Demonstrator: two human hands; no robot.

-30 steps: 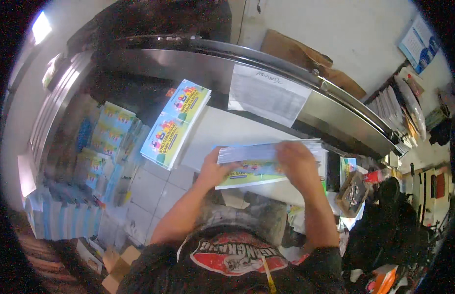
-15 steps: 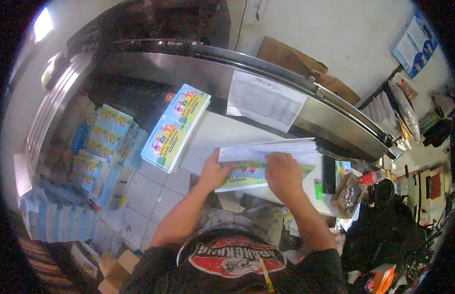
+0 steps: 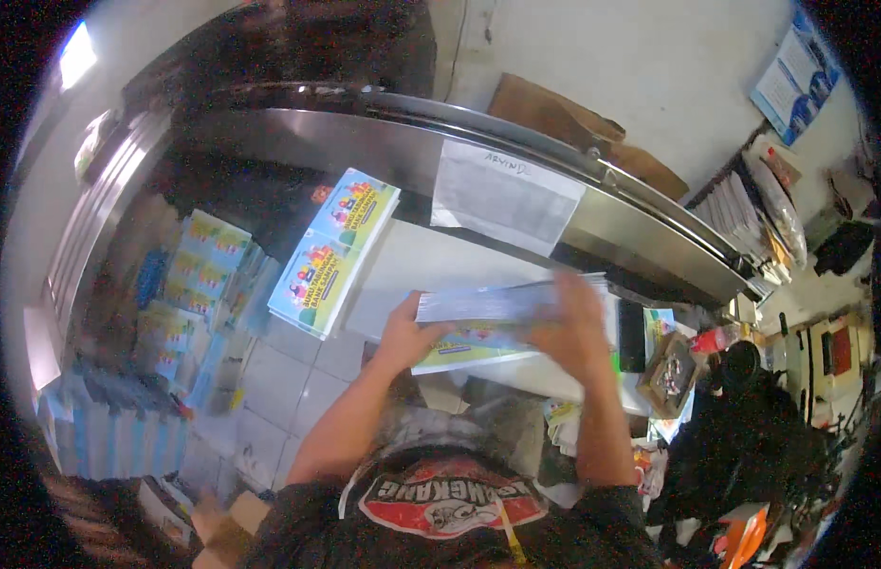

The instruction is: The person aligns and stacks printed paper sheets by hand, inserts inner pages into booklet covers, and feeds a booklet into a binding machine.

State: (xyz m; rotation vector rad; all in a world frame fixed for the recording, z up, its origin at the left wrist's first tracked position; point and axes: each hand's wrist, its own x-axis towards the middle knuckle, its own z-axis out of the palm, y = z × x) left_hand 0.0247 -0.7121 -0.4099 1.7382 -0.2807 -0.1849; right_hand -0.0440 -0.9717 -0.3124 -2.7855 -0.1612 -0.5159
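Left hand [image 3: 403, 334] grips the white-edged rectangular paper stack [image 3: 483, 304] at its nine o'clock, should pin firmly; blurred right hand [image 3: 575, 324] at three o'clock, can't tell its grip from here.

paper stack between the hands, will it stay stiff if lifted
The paper stack would probably sag: its white side shows many thin layers. Those could slide or fan apart, as no strap is visible. Its thickness suggests some weight.
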